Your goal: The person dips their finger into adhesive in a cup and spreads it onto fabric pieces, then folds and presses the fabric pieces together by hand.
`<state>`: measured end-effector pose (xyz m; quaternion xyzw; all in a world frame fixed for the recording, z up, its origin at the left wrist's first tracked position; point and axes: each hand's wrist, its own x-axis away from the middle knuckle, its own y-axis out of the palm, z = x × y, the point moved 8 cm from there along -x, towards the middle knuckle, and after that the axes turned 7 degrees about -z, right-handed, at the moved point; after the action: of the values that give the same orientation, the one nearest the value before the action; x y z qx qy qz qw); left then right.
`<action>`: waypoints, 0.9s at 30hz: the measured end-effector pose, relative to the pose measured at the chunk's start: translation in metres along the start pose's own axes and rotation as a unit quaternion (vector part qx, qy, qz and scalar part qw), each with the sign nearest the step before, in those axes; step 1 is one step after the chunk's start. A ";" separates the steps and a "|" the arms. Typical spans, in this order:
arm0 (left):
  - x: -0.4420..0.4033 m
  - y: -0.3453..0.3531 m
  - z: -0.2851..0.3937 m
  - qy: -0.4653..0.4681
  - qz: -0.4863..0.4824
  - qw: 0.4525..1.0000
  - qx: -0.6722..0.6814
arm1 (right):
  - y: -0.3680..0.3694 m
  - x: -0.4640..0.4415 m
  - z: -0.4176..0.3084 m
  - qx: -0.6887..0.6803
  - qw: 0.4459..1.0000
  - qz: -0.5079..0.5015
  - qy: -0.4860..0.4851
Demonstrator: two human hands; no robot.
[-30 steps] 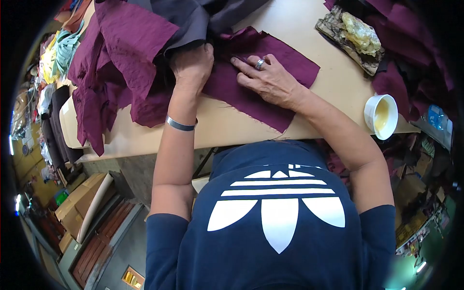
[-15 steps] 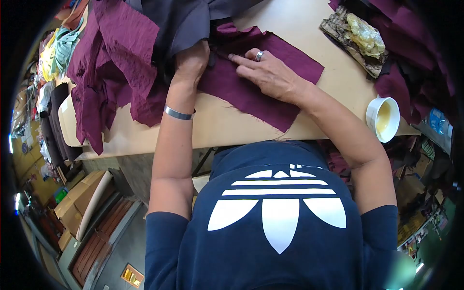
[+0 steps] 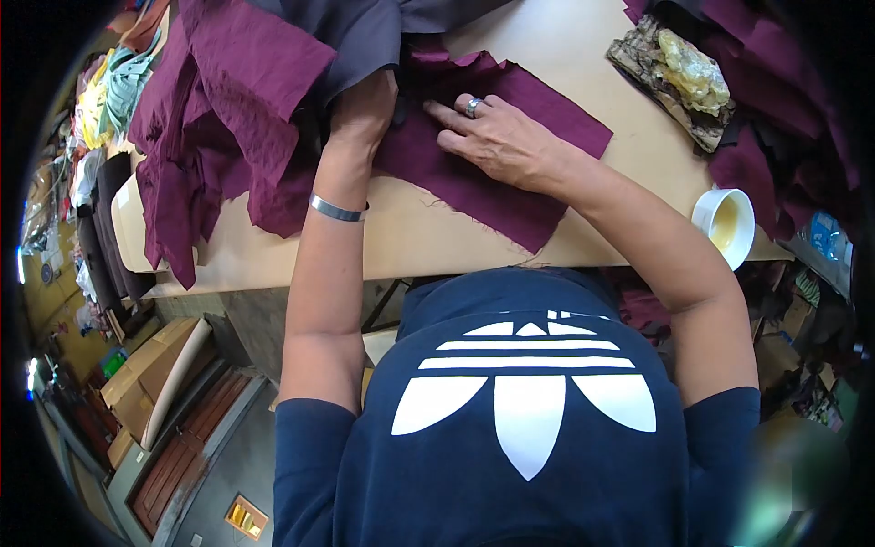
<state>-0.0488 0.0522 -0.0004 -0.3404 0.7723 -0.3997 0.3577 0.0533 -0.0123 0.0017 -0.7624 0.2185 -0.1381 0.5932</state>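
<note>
My left hand [image 3: 365, 111] reaches under a dark grey cloth [image 3: 360, 46]; its fingers are hidden there, so I cannot tell what they hold. A metal bangle circles that wrist. Flat on a frayed-edged maroon cloth piece [image 3: 510, 173] rests my right hand [image 3: 497, 141], palm down, with the index finger stretched toward the left hand and a ring on one finger. Nothing shows in its grasp. To the left, a crumpled maroon cloth [image 3: 214, 118] hangs partly over the table's front edge.
On the tan table [image 3: 638, 196] stands a white bowl [image 3: 732, 223] with yellowish contents, near my right forearm. Behind it lies a mottled dark slab with a yellowish translucent lump [image 3: 693, 73]. More maroon and dark cloth [image 3: 775, 91] is heaped at the right. Cardboard boxes [image 3: 155, 365] sit below left.
My right hand has shifted slightly left, its fingers a little more bent. The upper flap of the left maroon cloth now reaches further right. My left hand has hardly moved.
</note>
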 end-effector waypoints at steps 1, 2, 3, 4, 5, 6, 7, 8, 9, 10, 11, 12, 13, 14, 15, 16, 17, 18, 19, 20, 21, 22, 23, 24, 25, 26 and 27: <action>0.000 0.001 -0.001 -0.002 0.002 1.000 0.008 | 0.000 -0.001 -0.001 -0.001 1.000 -0.016 -0.002; 0.000 0.003 -0.001 -0.005 0.005 1.000 0.015 | -0.001 -0.001 0.000 0.001 1.000 -0.025 0.002; 0.001 0.004 -0.001 -0.007 0.007 1.000 0.023 | 0.000 -0.003 0.000 0.001 0.999 -0.034 0.006; 0.002 0.004 0.000 -0.002 0.012 1.000 0.010 | 0.001 -0.004 0.000 0.002 0.999 -0.043 0.009; 0.002 0.004 0.001 0.003 0.016 1.000 -0.003 | 0.001 -0.006 0.000 0.002 0.999 -0.040 0.013; 0.003 0.003 0.002 0.007 0.021 1.000 -0.016 | 0.002 -0.007 0.001 0.003 0.999 -0.038 0.017; 0.002 0.004 0.002 0.009 0.009 1.000 -0.019 | 0.002 -0.009 0.002 0.004 0.999 -0.035 0.021; 0.001 0.004 0.003 0.010 -0.002 1.000 -0.021 | 0.001 -0.011 0.002 -0.005 0.999 -0.036 0.026; 0.001 0.007 0.003 0.007 -0.023 1.000 -0.008 | 0.000 -0.015 0.003 -0.012 0.999 -0.036 0.032; 0.000 0.009 0.003 0.005 -0.044 0.999 0.005 | -0.002 -0.016 0.003 -0.020 0.998 -0.037 0.038; 0.001 0.015 0.001 -0.001 -0.075 0.997 0.033 | -0.002 -0.017 0.003 -0.017 0.999 -0.029 0.039; 0.002 0.020 0.000 -0.006 -0.105 0.993 0.061 | -0.002 -0.016 0.002 -0.016 0.999 -0.020 0.040; 0.001 0.018 -0.002 -0.009 -0.076 0.995 0.062 | -0.001 -0.016 0.002 -0.015 0.999 -0.012 0.041; 0.000 0.016 -0.005 -0.012 -0.047 0.997 0.062 | 0.000 -0.014 0.002 -0.021 0.999 -0.010 0.042; -0.001 0.013 -0.007 -0.015 -0.017 0.998 0.062 | 0.001 -0.012 0.003 -0.027 0.999 -0.009 0.044; -0.002 0.011 -0.008 -0.019 -0.026 0.997 0.076 | 0.000 -0.012 0.004 -0.033 0.998 -0.008 0.045; 0.000 0.006 -0.007 -0.023 -0.036 0.995 0.091 | -0.001 -0.013 0.005 -0.037 0.998 -0.007 0.053; 0.002 0.003 -0.008 -0.028 -0.047 0.993 0.106 | -0.003 -0.014 0.004 -0.042 0.997 -0.007 0.060; 0.004 0.002 -0.009 -0.026 -0.062 0.992 0.110 | -0.003 -0.016 0.003 -0.049 0.996 -0.006 0.068; 0.005 0.002 -0.009 -0.023 -0.075 0.990 0.115 | -0.003 -0.019 0.002 -0.042 0.997 0.010 0.072; 0.005 0.001 -0.009 -0.021 -0.086 0.989 0.119 | -0.002 -0.021 0.003 -0.032 0.996 0.026 0.074; 0.005 -0.001 -0.017 -0.082 -0.124 0.967 0.208 | -0.002 -0.022 0.004 -0.023 0.996 0.043 0.078; 0.003 -0.007 -0.021 -0.139 -0.159 0.932 0.295 | -0.002 -0.022 0.004 -0.019 0.996 0.044 0.075; 0.004 -0.006 -0.023 -0.195 -0.192 0.884 0.378 | -0.002 -0.021 0.003 -0.015 0.996 0.046 0.072; 0.007 0.008 -0.022 -0.170 -0.237 0.882 0.370 | -0.002 -0.020 0.003 -0.011 0.997 0.047 0.068; 0.011 0.020 -0.020 -0.143 -0.281 0.877 0.362 | -0.002 -0.018 0.000 0.003 0.996 0.061 0.061; 0.014 0.030 -0.020 -0.143 -0.311 0.872 0.351 | -0.002 -0.014 -0.003 0.016 0.996 0.074 0.053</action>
<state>-0.0795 0.0618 -0.0222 -0.4682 0.3760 -0.6821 0.4173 0.0397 -0.0074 0.0047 -0.7260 0.3033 -0.1377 0.6017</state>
